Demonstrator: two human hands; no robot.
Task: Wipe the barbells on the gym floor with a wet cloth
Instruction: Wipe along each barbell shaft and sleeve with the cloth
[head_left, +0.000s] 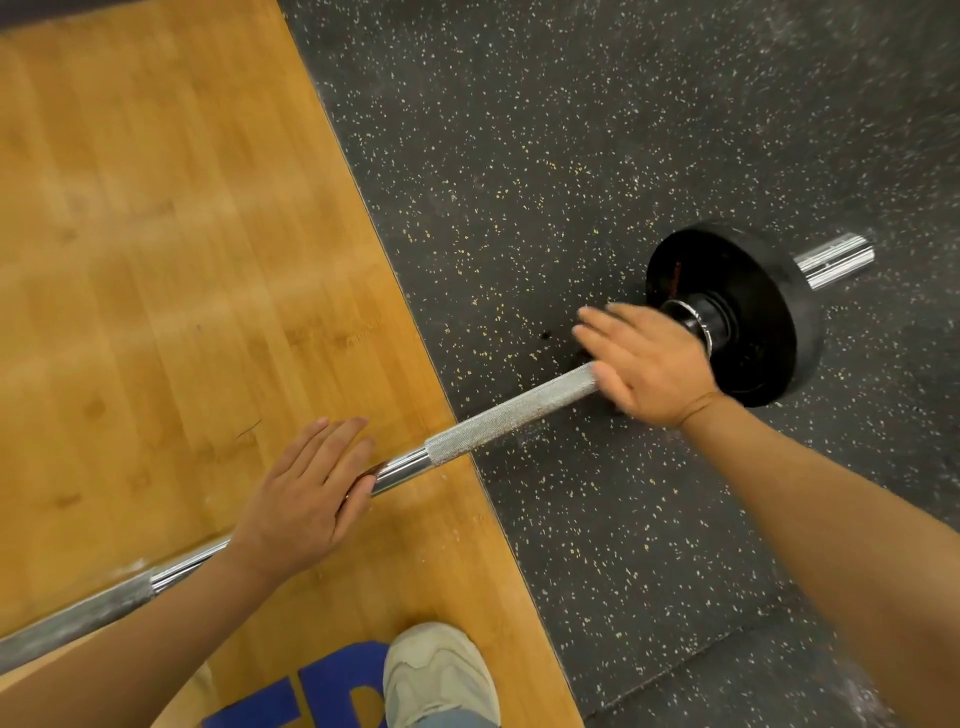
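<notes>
A steel barbell (509, 410) lies slantwise on the floor, running from the lower left to the upper right. A black weight plate (763, 312) sits near its right end, with the chrome sleeve tip (836, 260) sticking out beyond it. My left hand (301, 499) lies flat over the smooth chrome stretch of the bar, fingers extended. My right hand (649, 364) is spread over the knurled part just short of the plate's collar and is slightly blurred. No cloth shows in either hand or anywhere in view.
The bar's left half rests on a wooden lifting platform (156, 260); its right half and the plate rest on black speckled rubber flooring (571, 156). My pale shoe (441, 675) stands at the platform's near edge beside blue lettering (332, 691).
</notes>
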